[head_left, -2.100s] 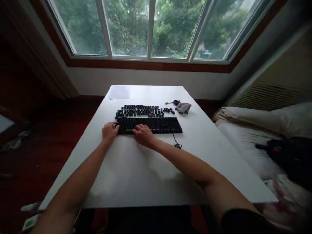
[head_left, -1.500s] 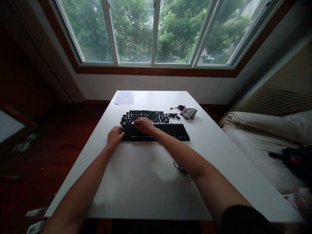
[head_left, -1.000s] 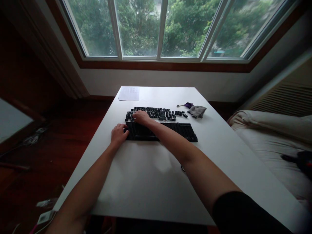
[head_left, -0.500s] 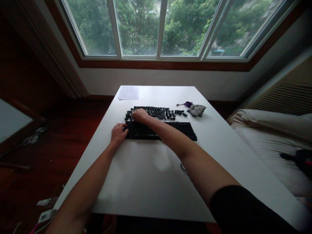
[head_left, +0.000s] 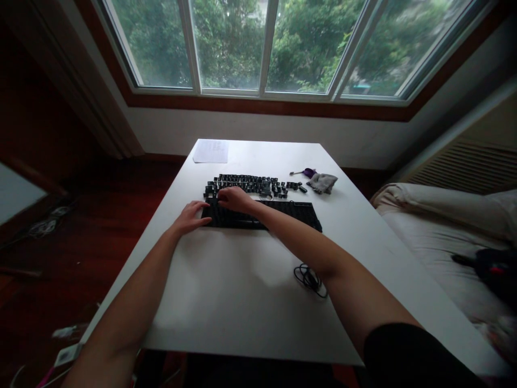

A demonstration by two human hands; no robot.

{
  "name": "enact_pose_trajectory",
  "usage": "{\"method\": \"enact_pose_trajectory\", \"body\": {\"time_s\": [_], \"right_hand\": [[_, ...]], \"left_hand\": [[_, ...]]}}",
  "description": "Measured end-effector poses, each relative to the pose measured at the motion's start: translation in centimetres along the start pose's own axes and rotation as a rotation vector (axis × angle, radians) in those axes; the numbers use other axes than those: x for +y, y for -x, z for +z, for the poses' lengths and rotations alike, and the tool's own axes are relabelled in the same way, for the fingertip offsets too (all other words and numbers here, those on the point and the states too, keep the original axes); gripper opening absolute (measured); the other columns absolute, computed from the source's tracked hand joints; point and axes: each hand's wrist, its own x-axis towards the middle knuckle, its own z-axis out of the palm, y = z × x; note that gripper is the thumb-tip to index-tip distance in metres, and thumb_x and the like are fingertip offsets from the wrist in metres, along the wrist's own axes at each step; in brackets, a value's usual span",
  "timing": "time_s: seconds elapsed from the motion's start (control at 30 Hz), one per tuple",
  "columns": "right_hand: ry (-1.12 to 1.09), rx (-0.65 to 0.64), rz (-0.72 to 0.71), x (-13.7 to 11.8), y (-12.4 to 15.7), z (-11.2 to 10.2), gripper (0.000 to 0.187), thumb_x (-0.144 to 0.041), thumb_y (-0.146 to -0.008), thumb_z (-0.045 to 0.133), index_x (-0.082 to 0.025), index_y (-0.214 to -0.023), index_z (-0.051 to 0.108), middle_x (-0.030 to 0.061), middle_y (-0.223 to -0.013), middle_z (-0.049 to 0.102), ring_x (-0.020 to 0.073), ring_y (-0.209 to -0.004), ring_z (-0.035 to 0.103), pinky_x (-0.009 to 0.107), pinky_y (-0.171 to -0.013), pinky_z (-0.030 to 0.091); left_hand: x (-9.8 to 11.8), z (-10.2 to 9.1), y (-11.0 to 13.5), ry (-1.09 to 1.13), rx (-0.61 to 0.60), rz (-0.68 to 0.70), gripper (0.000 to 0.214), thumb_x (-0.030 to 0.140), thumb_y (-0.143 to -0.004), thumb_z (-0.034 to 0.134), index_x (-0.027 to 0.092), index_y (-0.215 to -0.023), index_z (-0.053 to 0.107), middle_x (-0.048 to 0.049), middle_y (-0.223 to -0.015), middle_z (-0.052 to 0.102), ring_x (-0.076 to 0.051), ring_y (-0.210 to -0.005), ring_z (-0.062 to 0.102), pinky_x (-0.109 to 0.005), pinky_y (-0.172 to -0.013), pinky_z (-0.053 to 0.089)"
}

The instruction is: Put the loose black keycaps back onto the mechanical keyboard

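Note:
A black keyboard [head_left: 278,213] lies across the white table. At its left end rests my left hand [head_left: 190,216], with fingers stretched out and thumb spread apart, touching the keyboard's edge. My right hand [head_left: 235,199] is over the keyboard's upper left part, its fingers bent and pressed together. Whatever sits between those fingertips is too small and hidden to make out. Just beyond the keyboard, loose black keycaps [head_left: 242,178] stand in rough rows, partly covered by my right hand.
A grey cloth [head_left: 323,183] and a purple-handled brush [head_left: 309,173] lie at the right. Paper [head_left: 211,151] is at the table's far left corner. A coiled black cable [head_left: 308,279] lies near my right forearm. A sofa [head_left: 424,226] stands to the right of the table [head_left: 230,312].
My right hand has come back from the loose keycaps to the keyboard's upper left. My left hand has spread its fingers at the keyboard's left end. The coiled cable is now more visible.

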Motion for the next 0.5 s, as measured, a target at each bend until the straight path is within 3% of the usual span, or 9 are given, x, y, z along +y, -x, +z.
{"method": "enact_pose_trajectory", "body": {"time_s": [0.13,0.3,0.5], "right_hand": [[-0.127,-0.017,-0.026,-1.3,1.9,0.3,0.019,-0.026,-0.088,0.066,-0.018,-0.104,0.073,0.0017,-0.088,0.073,0.0127,-0.075,0.059,0.022,-0.066,0.031],[-0.122,-0.052,-0.045,-2.7,3.1,0.8,0.018,-0.027,-0.087,0.069,-0.018,-0.102,0.073,0.0026,-0.089,0.072,0.0138,-0.076,0.059,0.023,-0.066,0.032],[-0.012,-0.034,-0.067,-4.2,4.2,1.3,0.018,-0.031,-0.090,0.067,-0.017,-0.099,0.073,0.0088,-0.106,0.070,0.0194,-0.095,0.063,0.025,-0.074,0.040]], "left_hand": [[0.0,-0.2,0.6,-0.053,-0.067,0.038,0.078,0.057,-0.074,0.077,0.025,-0.141,0.053,-0.0113,-0.149,0.049,-0.033,-0.139,0.044,-0.047,-0.118,0.035],[0.2,0.0,0.7,-0.101,-0.056,0.024,0.076,0.058,-0.075,0.077,0.028,-0.142,0.053,-0.0106,-0.150,0.049,-0.033,-0.141,0.043,-0.049,-0.118,0.034],[0.3,0.1,0.6,-0.127,-0.017,0.046,0.075,0.060,-0.076,0.076,0.028,-0.141,0.055,-0.0104,-0.146,0.053,-0.033,-0.137,0.047,-0.048,-0.117,0.035]]}}
